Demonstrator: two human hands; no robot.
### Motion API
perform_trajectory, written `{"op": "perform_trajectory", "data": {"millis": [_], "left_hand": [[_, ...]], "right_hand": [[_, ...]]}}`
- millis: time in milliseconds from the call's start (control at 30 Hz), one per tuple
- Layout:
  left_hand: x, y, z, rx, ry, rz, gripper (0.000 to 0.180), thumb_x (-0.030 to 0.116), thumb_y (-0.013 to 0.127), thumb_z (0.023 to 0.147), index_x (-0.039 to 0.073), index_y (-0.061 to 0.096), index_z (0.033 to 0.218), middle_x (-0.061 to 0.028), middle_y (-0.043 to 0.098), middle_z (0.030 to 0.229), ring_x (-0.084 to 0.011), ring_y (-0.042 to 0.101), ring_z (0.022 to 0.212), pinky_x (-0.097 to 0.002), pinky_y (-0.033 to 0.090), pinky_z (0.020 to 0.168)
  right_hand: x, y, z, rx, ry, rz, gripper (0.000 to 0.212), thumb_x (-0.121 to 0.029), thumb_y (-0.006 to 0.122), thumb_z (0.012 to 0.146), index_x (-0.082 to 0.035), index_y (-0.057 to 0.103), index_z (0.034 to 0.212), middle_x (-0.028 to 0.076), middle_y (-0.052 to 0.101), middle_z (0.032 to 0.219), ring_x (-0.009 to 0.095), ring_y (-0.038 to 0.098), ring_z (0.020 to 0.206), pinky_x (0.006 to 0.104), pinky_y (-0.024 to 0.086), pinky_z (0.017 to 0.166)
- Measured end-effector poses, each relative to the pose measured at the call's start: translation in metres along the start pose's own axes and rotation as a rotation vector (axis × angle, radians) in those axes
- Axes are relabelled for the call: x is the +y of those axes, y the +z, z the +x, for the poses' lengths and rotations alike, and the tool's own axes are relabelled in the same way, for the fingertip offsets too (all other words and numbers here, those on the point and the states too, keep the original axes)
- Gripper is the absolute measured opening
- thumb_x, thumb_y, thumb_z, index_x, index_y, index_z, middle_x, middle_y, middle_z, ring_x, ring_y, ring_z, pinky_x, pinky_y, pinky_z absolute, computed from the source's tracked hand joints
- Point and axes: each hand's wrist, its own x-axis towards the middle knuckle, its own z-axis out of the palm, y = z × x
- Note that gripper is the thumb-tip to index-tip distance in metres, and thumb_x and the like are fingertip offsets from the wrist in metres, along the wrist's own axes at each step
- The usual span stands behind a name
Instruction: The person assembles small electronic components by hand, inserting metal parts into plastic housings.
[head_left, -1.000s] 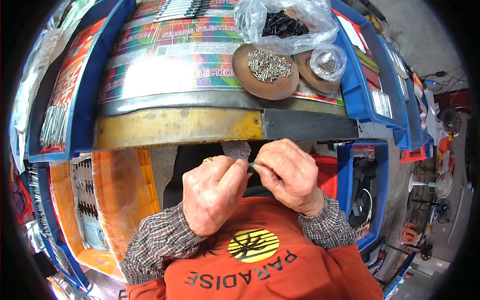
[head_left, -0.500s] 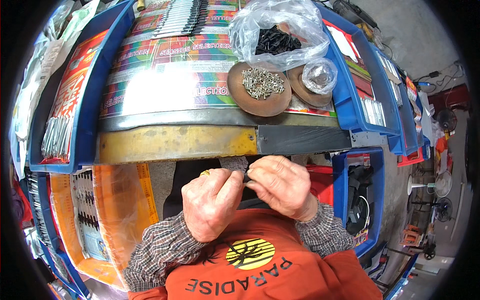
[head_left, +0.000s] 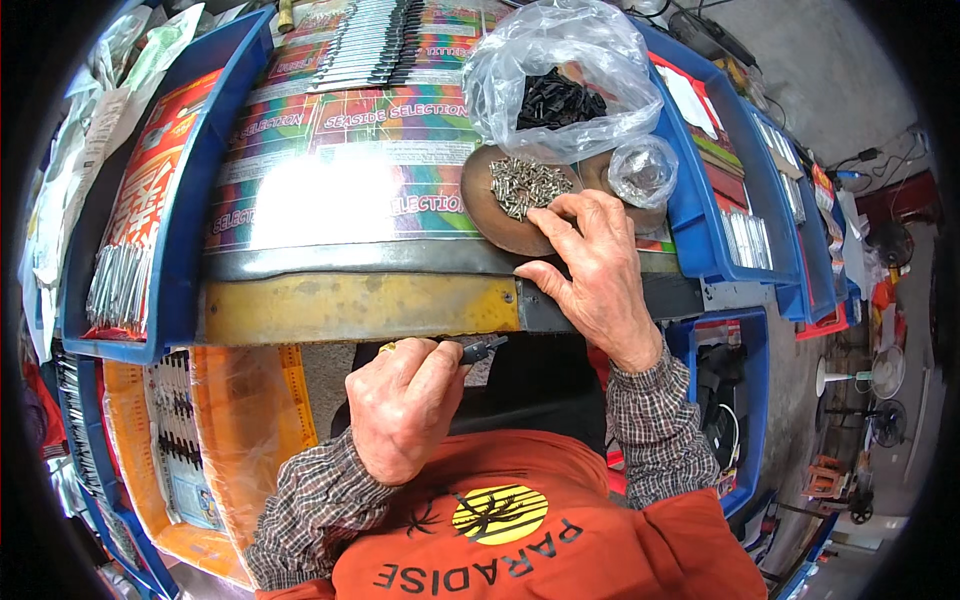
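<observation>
My left hand (head_left: 405,405), a ring on one finger, is closed in front of my body. From its fist sticks out a black pen part (head_left: 484,349); the rest is hidden by the fingers. Over the table edge, my right hand (head_left: 598,270) reaches to a round brown dish (head_left: 492,222). Its fingertips are at the near side of a pile of small metal pins (head_left: 520,185), with thumb and forefinger apart. I see nothing between them.
Behind the dish lies a clear plastic bag of black parts (head_left: 560,100). Several silver pens (head_left: 365,45) lie in a row at the back. Blue trays (head_left: 185,220) flank the worktop, an orange crate (head_left: 250,410) stands lower left, and a blue bin (head_left: 745,470) lower right.
My right hand has left my left hand and moved up and right to the pin pile. The left hand stays low, and the black pen part now shows past its fingers.
</observation>
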Motion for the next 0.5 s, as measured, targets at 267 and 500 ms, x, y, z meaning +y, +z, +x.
{"op": "perform_trajectory", "data": {"millis": [267,500], "left_hand": [[-0.0025,0.0028,-0.0008,-0.017,-0.033,-0.024,0.029,0.0,0.074,0.065,0.004,0.062,0.091,-0.0083,0.057,0.075,-0.0259,0.058,0.062,-0.0355,0.047,0.053],[0.0012,-0.0031,0.0037,-0.043,-0.074,-0.087,0.026,-0.003,0.073,0.066,0.003,0.063,0.089,-0.0088,0.058,0.076,-0.0268,0.059,0.063,-0.0357,0.048,0.055]], "right_hand": [[0.0019,0.0022,0.0006,-0.01,0.037,0.078,0.037,-0.019,0.076,0.073,-0.001,0.067,0.105,0.012,0.059,0.105,0.031,0.052,0.105,0.0425,0.043,0.09],[0.0002,-0.0006,-0.0027,0.102,0.067,0.244,0.017,0.001,0.071,0.071,-0.002,0.067,0.088,0.008,0.06,0.09,0.028,0.055,0.091,0.0389,0.045,0.081]]}}
